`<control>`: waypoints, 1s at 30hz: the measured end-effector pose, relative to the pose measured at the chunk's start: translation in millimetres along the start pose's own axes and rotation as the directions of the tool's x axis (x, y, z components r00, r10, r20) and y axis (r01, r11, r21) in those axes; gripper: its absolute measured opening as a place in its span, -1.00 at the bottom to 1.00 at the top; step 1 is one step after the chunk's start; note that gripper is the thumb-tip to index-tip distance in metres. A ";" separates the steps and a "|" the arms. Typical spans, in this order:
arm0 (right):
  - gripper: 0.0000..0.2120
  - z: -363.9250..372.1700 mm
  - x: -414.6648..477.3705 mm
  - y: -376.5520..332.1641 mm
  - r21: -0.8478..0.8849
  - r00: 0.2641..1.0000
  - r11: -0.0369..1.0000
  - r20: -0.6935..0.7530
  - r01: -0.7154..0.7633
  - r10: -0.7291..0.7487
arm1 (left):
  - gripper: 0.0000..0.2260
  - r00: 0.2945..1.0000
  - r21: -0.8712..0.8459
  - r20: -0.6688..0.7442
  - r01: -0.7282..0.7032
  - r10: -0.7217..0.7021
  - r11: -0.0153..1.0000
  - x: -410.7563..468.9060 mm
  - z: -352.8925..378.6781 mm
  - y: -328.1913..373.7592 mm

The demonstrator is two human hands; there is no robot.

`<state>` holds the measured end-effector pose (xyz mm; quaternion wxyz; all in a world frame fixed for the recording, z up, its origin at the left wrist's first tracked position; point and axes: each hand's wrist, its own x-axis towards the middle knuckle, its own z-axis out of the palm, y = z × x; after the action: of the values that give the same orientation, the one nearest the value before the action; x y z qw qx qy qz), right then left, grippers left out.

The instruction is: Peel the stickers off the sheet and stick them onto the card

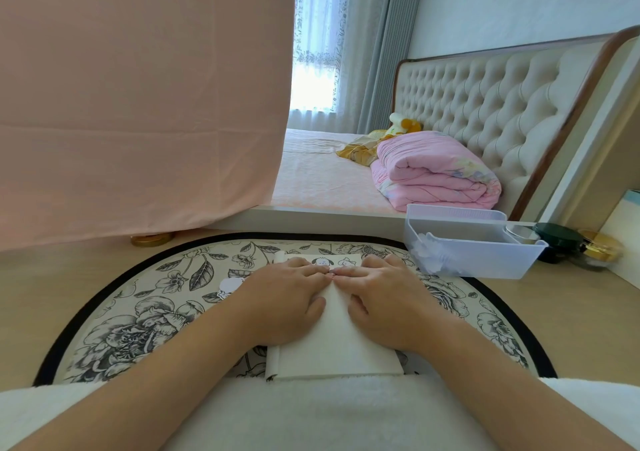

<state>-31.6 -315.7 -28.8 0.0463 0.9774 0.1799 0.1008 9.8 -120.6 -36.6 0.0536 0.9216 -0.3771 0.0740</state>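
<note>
- Both hands lie flat on the white card (332,339). The left hand (287,298) and right hand (381,294) have their fingers stretched out and pressing down, gripping nothing, and the fingertips meet near the card's far end.
- The card sits in the middle of a round floral mat (138,312), its near edge against a white cloth (311,409) at the bottom of the view.
- Cartoon dog stickers (320,261) show just beyond the fingertips. I cannot tell if they are on the card or on a separate sheet.
- A pale sticker cut-out (228,286) lies on the mat, just beside the left wrist.
- The mat rests on a light wooden desk (34,294).
- To the right, a clear plastic bin (485,260) holds white bits, with a dark green jar (557,241) and a gold-lidded jar (601,248) behind it.
- Beyond the desk is a bed (311,180) with a folded pink quilt (433,173), a plush toy (403,124) and a tufted headboard (502,104).
- A pink sheet (138,104) hangs on the left.
</note>
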 end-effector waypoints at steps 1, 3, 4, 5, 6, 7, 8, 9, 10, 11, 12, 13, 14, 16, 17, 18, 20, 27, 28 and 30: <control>-0.40 0.2 0.6 -0.3 0.013 1.000 1.000 0.008 -0.002 0.002 | -0.52 1.000 0.001 -0.009 -0.001 0.001 1.000 -0.4 0.4 -0.4; -0.28 0.3 3.6 -1.1 0.014 0.999 1.000 0.051 -0.009 0.008 | -0.53 1.000 -0.008 -0.013 -0.001 0.000 1.000 -0.4 0.9 -1.2; -0.23 0.4 5.9 -1.1 0.017 0.997 1.000 0.071 -0.012 0.010 | -0.55 1.000 -0.016 -0.018 -0.003 0.003 1.000 -0.5 1.1 -0.9; -0.20 0.3 8.0 -1.2 0.025 0.997 1.000 0.077 -0.014 0.012 | -0.56 1.000 -0.021 -0.026 -0.008 0.007 1.000 -0.6 1.1 0.0; -0.19 0.2 9.4 -0.9 0.031 0.997 0.999 0.075 -0.017 0.015 | -0.56 0.999 -0.022 -0.035 -0.014 0.013 1.000 -0.8 0.6 1.2; -0.20 -0.4 10.0 -0.7 0.031 0.997 0.999 0.070 -0.018 0.016 | -0.56 0.999 -0.021 -0.041 -0.015 0.014 1.000 -1.1 0.3 2.2; -0.22 -0.8 9.2 -0.3 0.024 0.997 1.000 0.070 -0.018 0.016 | -0.56 0.999 -0.022 -0.043 -0.010 0.009 1.000 -1.5 0.4 2.7; -0.23 -1.5 7.6 -0.1 0.015 0.997 1.000 0.071 -0.014 0.013 | -0.56 0.999 -0.025 -0.043 -0.001 0.000 1.000 -2.0 0.6 2.9; -0.23 -2.5 5.4 0.3 0.009 0.997 1.000 0.070 -0.008 0.008 | -0.57 0.999 -0.026 -0.043 0.008 -0.009 1.000 -2.4 0.8 2.8; -0.23 -3.6 3.4 0.7 0.007 0.998 1.000 0.066 -0.001 0.001 | -0.57 0.999 -0.023 -0.044 0.013 -0.014 1.000 -2.6 1.2 2.7; -0.24 -4.8 1.7 1.1 0.008 0.998 1.000 0.056 0.005 -0.005 | -0.58 0.999 -0.021 -0.047 0.016 -0.017 1.000 -2.6 1.4 2.8; -0.27 -5.8 0.3 1.7 0.008 0.999 1.000 0.043 0.011 -0.011 | -0.59 0.999 -0.020 -0.048 0.017 -0.018 1.000 -2.4 1.5 2.9; -0.31 -6.5 -0.3 2.4 0.001 0.999 1.000 0.036 0.016 -0.016 | -0.59 0.999 -0.021 -0.047 0.021 -0.021 1.000 -2.1 1.4 3.1; -0.38 -7.1 -1.3 3.5 -0.038 0.999 0.999 0.033 0.022 -0.021 | -0.59 0.999 -0.026 -0.043 0.028 -0.029 0.999 -1.6 1.9 3.2; -0.41 -7.5 -1.9 3.5 -0.049 0.999 0.999 0.027 0.022 -0.021 | -0.59 0.999 -0.029 -0.043 0.028 -0.029 0.999 -1.2 2.3 3.0; -0.43 -7.4 -2.7 3.3 -0.045 1.000 0.999 0.021 0.020 -0.020 | -0.60 0.999 -0.031 -0.044 0.025 -0.026 0.999 -1.1 2.6 2.8; -0.42 -6.2 -3.1 3.1 -0.026 1.000 0.999 0.024 0.021 -0.021 | -0.60 0.999 -0.037 -0.051 0.008 -0.010 0.999 -0.6 3.4 1.0; -0.42 -4.9 3.9 3.3 0.092 0.998 0.996 0.070 -0.010 0.003 | -0.64 0.997 -0.073 -0.071 0.000 -0.005 0.997 -1.1 5.2 0.9; -0.44 -4.7 2.6 4.2 0.097 0.998 0.995 0.059 -0.014 0.009 | -0.65 0.997 -0.071 -0.072 0.010 -0.015 0.997 -0.6 5.7 1.1; -0.49 -4.5 -1.4 6.8 0.092 1.000 0.996 0.009 -0.019 0.018 | -0.68 0.997 -0.069 -0.068 0.027 -0.032 0.997 0.3 6.2 1.9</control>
<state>-31.5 -322.4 -23.8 0.0008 0.9805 0.1753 0.0888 9.4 -123.1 -42.5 0.0990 0.9216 -0.3638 0.0924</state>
